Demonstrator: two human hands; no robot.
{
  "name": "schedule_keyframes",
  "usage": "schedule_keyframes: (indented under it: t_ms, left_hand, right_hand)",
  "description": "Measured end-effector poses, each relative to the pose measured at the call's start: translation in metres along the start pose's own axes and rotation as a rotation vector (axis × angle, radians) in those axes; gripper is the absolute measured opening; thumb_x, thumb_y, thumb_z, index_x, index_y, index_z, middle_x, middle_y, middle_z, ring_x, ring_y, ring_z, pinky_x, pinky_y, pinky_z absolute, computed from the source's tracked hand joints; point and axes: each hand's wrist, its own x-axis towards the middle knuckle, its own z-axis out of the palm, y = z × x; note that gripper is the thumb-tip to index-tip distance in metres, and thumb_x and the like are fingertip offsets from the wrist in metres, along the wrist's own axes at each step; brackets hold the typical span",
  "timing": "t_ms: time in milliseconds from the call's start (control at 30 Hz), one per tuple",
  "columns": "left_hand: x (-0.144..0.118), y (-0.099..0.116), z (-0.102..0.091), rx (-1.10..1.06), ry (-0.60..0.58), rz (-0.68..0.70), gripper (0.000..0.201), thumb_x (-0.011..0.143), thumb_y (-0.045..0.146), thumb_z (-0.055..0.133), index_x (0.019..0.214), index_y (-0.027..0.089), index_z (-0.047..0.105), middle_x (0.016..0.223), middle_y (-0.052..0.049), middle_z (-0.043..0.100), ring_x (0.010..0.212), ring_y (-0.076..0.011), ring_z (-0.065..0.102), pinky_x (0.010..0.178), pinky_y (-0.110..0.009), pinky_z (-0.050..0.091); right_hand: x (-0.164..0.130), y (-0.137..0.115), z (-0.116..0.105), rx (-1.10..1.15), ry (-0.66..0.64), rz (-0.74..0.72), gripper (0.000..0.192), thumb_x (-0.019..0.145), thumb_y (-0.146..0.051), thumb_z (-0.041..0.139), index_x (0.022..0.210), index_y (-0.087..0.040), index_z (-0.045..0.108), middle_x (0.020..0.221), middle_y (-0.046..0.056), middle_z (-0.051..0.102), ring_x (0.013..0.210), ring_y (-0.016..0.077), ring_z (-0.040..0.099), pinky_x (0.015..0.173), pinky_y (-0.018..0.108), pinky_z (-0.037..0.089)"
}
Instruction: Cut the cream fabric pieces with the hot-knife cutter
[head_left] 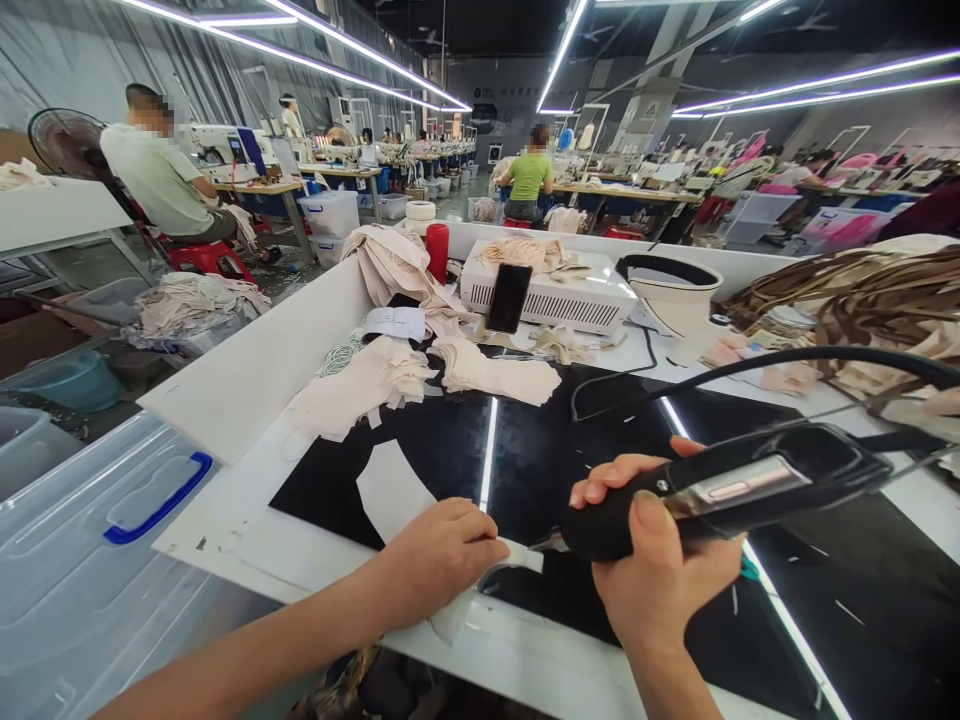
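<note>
My left hand [448, 560] is closed, its thumb and fingers pinching a pale fabric piece [521, 556] near the front edge of the table. A strip of that piece sticks out to the right of my fingertips. My right hand [660, 560] wraps round a thick black corded handheld cutter [720, 495], whose narrow metal tip points left at the strip. Whether the tip touches the fabric I cannot tell. Just behind my left hand, a white curved fabric panel [396, 490] lies flat on the glossy black board [600, 440].
Stacks of cream fabric pieces [495, 375] lie farther back, before a phone [508, 298] propped against a white vented box [551, 290]. A black cable [810, 355] arches over the right side. Brown strips [862, 300] are heaped at right. A clear bin [97, 590] stands left. Co-workers sit beyond.
</note>
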Motion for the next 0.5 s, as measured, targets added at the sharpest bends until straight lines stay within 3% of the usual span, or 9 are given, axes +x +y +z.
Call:
schedule_keyframes:
  t_ms: [200,500]
  left_hand:
    - [0.000,0.000,0.000,-0.012,0.027,-0.015,0.018,0.104,0.008,0.056,0.112,0.018,0.068,0.099,-0.004,0.066,0.088,-0.0179,0.059,0.083,-0.031,0.053]
    - [0.002,0.002,-0.002,-0.003,0.057,-0.006,0.017,0.107,0.013,0.054,0.110,0.017,0.070,0.096,-0.004,0.068,0.086,-0.0184,0.060,0.080,-0.031,0.053]
  right_hand:
    - [-0.011,0.000,0.000,0.036,-0.101,0.018,0.042,0.088,-0.024,0.077,0.126,-0.029,0.061,0.081,-0.004,0.069,0.062,0.0157,0.064,0.055,0.034,0.058]
    - [-0.015,0.004,0.001,0.016,-0.119,0.027,0.041,0.091,-0.020,0.075,0.128,-0.029,0.060,0.083,-0.003,0.069,0.064,0.0154,0.064,0.058,0.034,0.058]
